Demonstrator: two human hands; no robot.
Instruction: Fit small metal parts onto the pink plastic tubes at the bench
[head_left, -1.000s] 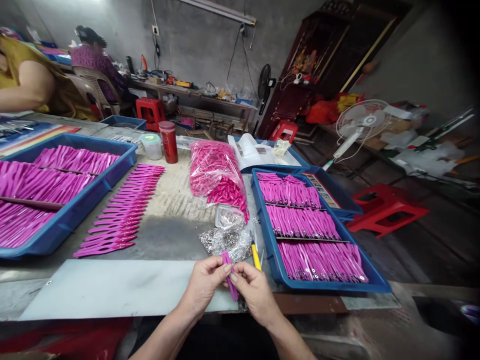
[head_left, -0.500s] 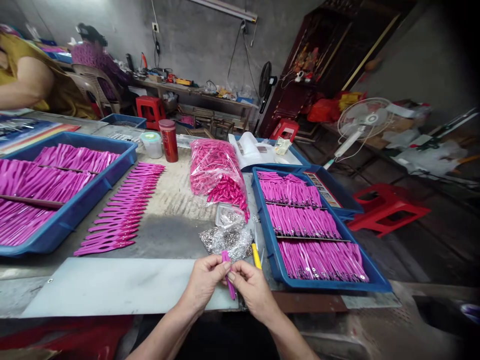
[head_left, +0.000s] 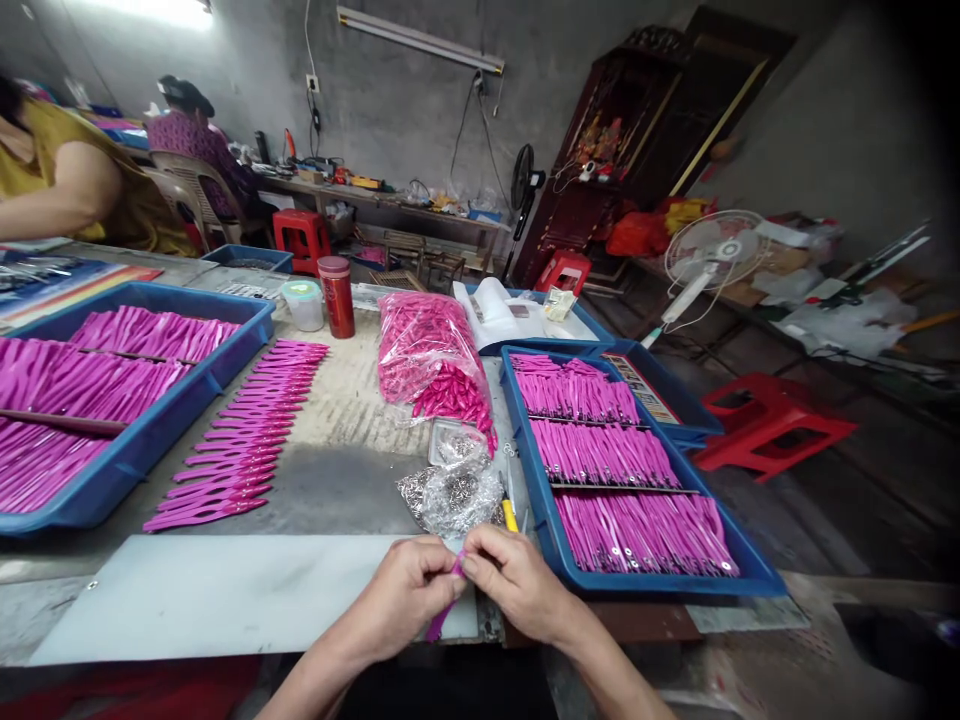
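My left hand (head_left: 409, 592) and my right hand (head_left: 517, 580) meet over the front edge of the table. Between both hands' pinched fingertips is a slim magenta strip (head_left: 437, 624), its lower end hanging below the left fingers. Most of it is hidden by the hands. Just beyond them lies a clear bag of small metal parts (head_left: 459, 495). A tool with a yellow handle (head_left: 510, 515) lies past my right knuckles. Behind sits a clear bag of glossy pink pieces (head_left: 431, 345), some spilling from its mouth.
A blue tray (head_left: 559, 555) of magenta strips stands at right, another blue tray (head_left: 259, 325) at left. A row of strips with glossy tips (head_left: 240, 440) lies beside the left one. A pale board (head_left: 225, 590) lies in front. Two people sit at the far left.
The magenta strip has tilted, its lower end swinging left, and my fingers now cover its upper part. My right hand has moved up over its top. The camera view has shifted slightly.
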